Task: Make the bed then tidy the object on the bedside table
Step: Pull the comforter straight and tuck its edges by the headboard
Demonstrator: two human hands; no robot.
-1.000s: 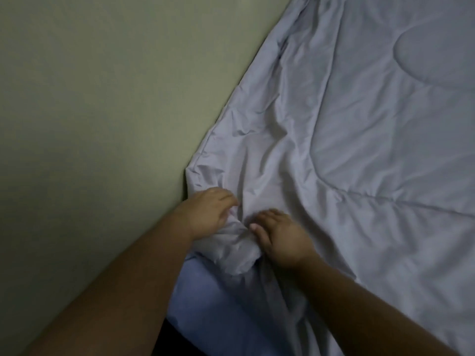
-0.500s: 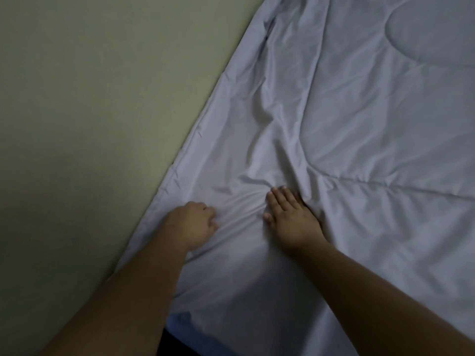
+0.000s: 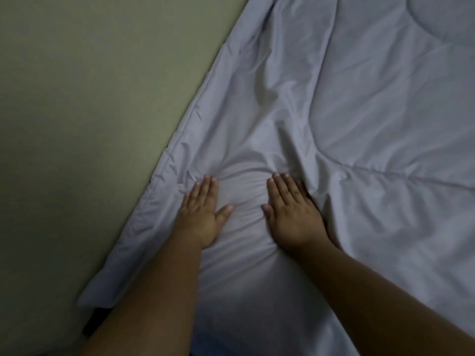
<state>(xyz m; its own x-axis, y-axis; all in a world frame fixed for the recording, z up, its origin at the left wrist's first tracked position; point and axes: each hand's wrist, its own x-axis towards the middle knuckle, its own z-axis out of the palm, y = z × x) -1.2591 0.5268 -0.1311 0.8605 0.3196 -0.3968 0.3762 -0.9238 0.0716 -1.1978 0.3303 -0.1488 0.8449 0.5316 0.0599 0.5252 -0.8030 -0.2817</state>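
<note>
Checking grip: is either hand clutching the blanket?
No, the left hand and right hand lie flat, fingers extended, on the blanket.

Left hand [image 3: 203,214] unclenched — now flat (comforter [image 3: 347,140] spread).

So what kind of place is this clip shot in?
Most likely a bedroom. A pale grey quilted comforter is spread over a bed that sits against a plain greenish wall, and the left hand and right hand lie flat on it.
</note>
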